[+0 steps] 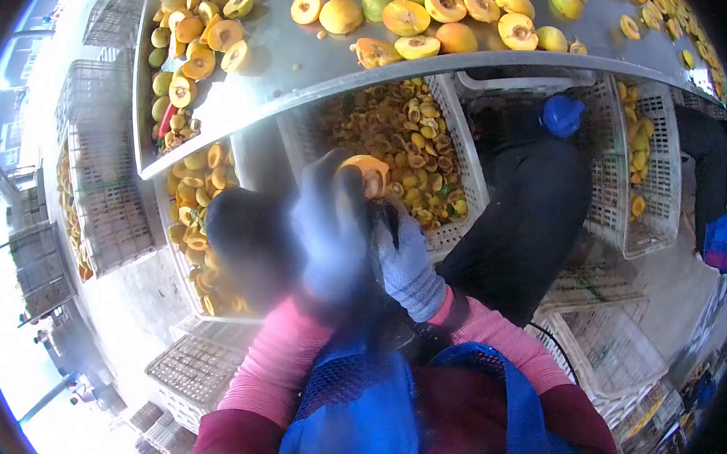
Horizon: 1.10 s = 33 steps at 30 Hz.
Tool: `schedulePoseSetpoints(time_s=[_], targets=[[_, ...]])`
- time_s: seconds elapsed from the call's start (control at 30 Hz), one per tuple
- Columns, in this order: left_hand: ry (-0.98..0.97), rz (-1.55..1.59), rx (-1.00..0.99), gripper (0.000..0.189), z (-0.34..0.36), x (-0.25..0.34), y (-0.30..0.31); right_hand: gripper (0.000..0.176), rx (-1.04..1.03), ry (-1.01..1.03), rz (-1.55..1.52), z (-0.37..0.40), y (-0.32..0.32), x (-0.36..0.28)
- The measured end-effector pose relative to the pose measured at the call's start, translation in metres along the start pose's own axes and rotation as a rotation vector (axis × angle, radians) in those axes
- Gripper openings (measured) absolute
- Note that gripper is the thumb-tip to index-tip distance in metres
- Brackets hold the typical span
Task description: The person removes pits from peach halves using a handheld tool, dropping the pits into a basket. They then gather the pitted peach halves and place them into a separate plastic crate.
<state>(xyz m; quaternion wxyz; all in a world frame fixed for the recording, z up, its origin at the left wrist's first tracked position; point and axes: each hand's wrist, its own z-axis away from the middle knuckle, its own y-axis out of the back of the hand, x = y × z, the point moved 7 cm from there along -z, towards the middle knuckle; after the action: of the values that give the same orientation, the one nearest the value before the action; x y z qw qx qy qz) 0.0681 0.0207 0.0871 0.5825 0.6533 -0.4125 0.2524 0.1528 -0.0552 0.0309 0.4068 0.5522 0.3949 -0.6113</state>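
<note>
A cut peach half (pixel 367 174), orange with a brownish hollow, is held up in front of my lap. My left hand (pixel 327 225), in a pale blue glove with dark fingers, is wrapped round its left side and blurred by motion. Just below the fruit, my right hand (pixel 408 266), gloved alike, has its fingers curled in close to it. Whatever is between those fingers is hidden. Beneath both hands, between my knees, stands a white crate (pixel 469 148) with many small pits and fruit scraps.
A metal table (pixel 284 51) with halved and whole peaches spans the front; its edge is beyond my hands. A crate of peach halves (pixel 203 230) stands by my left knee. Other crates (pixel 111 177) stand at left and right (pixel 608 353). Another person's leg (pixel 705 169) is at far right.
</note>
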Motion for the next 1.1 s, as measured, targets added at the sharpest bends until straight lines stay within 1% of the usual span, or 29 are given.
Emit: schedulePoseSetpoints(time_s=[0.03,0.1,0.17,0.2,0.27,0.3,0.33,0.37,0.43,0.47,0.5,0.53,0.57,0.6,0.63,0.73,0.77,0.83,0.87,0.9,0.93,0.97,1.03,1.07,1.1], targets=[[0.000,-0.029,-0.011,0.021,0.002,-0.001,0.000,0.036,-0.020,-0.009,0.011,0.002,-0.001,0.001],[0.013,-0.035,-0.050,0.021,0.001,-0.004,0.000,0.034,-0.091,-0.084,-0.081,0.004,-0.003,0.007],[0.043,0.008,-0.120,0.021,0.001,-0.007,-0.001,0.032,-0.118,-0.028,-0.021,0.008,-0.001,0.011],[0.031,0.033,-0.141,0.021,0.000,-0.006,-0.002,0.031,-0.111,0.069,0.086,0.009,0.001,0.010],[0.010,0.083,-0.187,0.020,0.002,-0.004,-0.006,0.030,-0.127,-0.014,0.083,0.015,0.006,0.018],[-0.027,0.063,-0.198,0.020,-0.001,0.005,-0.007,0.030,-0.146,-0.184,-0.027,0.013,0.008,0.018],[-0.073,0.061,-0.263,0.022,-0.006,0.004,-0.011,0.030,-0.150,-0.280,-0.119,0.014,0.009,0.020],[-0.169,0.069,-0.387,0.023,-0.009,-0.006,-0.016,0.030,-0.145,-0.378,-0.210,0.015,0.009,0.021],[-0.220,0.161,-0.544,0.026,-0.013,-0.019,-0.028,0.031,-0.113,-0.387,-0.320,0.012,0.009,0.020],[-0.170,0.244,-0.578,0.028,-0.015,-0.025,-0.033,0.032,-0.105,-0.378,-0.355,0.012,0.008,0.020],[-0.068,0.302,-0.601,0.028,-0.017,-0.025,-0.035,0.033,-0.116,-0.341,-0.348,0.012,0.006,0.021],[0.036,0.360,-0.615,0.029,-0.018,-0.025,-0.036,0.034,-0.199,-0.415,-0.463,0.015,0.002,0.025],[0.193,0.394,-0.623,0.029,-0.014,-0.025,-0.034,0.036,-0.277,-0.499,-0.568,0.017,-0.002,0.028],[0.353,0.427,-0.628,0.029,-0.011,-0.021,-0.034,0.039,-0.428,-0.693,-0.794,0.022,-0.004,0.026],[0.172,0.326,-0.586,0.026,-0.017,-0.001,-0.028,0.042,-0.584,-0.888,-1.019,0.031,-0.009,0.020],[-0.089,0.064,-0.526,0.024,-0.017,-0.001,-0.027,0.043,-0.577,-0.998,-1.200,0.038,-0.020,0.010],[-0.190,0.019,-0.498,0.024,-0.015,0.002,-0.026,0.041,-0.652,-0.983,-1.320,0.041,-0.022,0.009],[-0.191,-0.071,-0.480,0.025,-0.010,-0.007,-0.023,0.038,-0.791,-0.934,-1.549,0.048,-0.022,0.027],[-0.208,-0.094,-0.470,0.026,-0.010,-0.007,-0.026,0.035,-0.661,-0.422,-1.012,0.036,-0.014,0.056],[-0.173,-0.073,-0.471,0.026,-0.010,-0.006,-0.026,0.032,-0.479,0.046,-0.440,0.039,-0.013,0.076],[-0.146,-0.043,-0.480,0.027,-0.010,-0.003,-0.026,0.031,-0.464,0.187,-0.084,0.036,-0.012,0.074],[-0.206,-0.090,-0.492,0.027,-0.014,0.013,-0.026,0.031,-0.418,0.325,0.270,0.034,-0.011,0.070],[-0.328,-0.153,-0.498,0.028,-0.013,0.030,-0.020,0.033,-0.506,0.122,-0.057,0.024,-0.004,0.062],[-0.392,-0.161,-0.484,0.029,-0.011,0.032,-0.020,0.034,-0.485,0.005,-0.343,0.024,-0.012,0.074],[-0.357,-0.144,-0.482,0.029,-0.010,0.029,-0.020,0.035,-0.444,-0.103,-0.633,0.024,-0.021,0.085]])
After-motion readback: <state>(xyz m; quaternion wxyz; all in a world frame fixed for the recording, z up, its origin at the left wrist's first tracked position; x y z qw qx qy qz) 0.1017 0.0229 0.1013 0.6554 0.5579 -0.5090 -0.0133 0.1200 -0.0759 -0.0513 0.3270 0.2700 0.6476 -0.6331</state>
